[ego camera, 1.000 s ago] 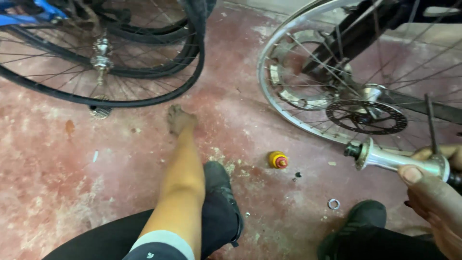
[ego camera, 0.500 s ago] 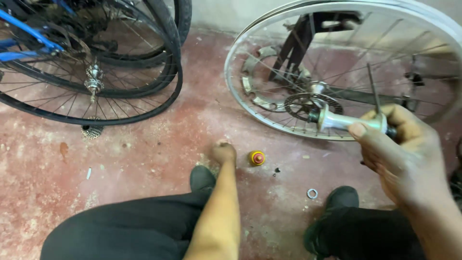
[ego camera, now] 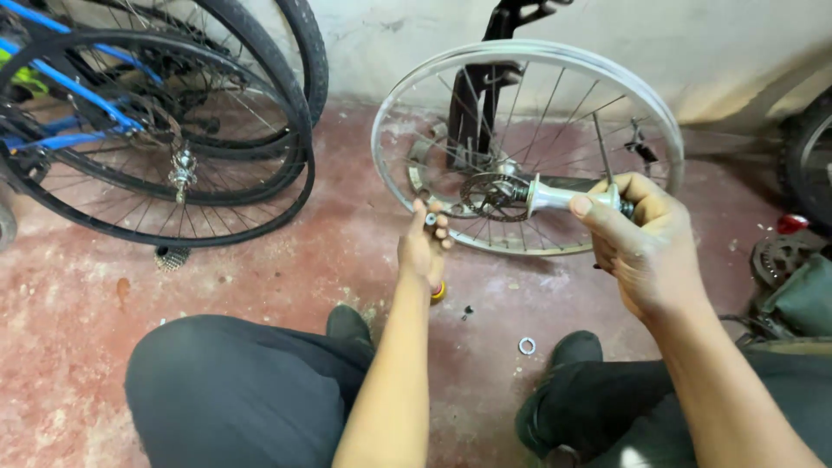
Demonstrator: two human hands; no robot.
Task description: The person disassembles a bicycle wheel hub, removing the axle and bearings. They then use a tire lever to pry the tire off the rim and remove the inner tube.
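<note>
The wheel hub (ego camera: 555, 195) is held up in the right hand (ego camera: 646, 247), before the bare wheel (ego camera: 529, 147). The left hand (ego camera: 423, 251) has risen from the floor, now pinching a small metal piece (ego camera: 431, 219) near it.

The right hand (ego camera: 646, 243) grips a silver wheel hub (ego camera: 563, 196), held level in front of the bare spoked rim (ego camera: 407, 113) that leans at the wall. Just left of the hub, the left hand (ego camera: 423, 251) pinches a small metal part (ego camera: 431, 219) in its fingertips. Below the hub, a washer (ego camera: 526, 346) lies on the red floor (ego camera: 260, 269).
</note>
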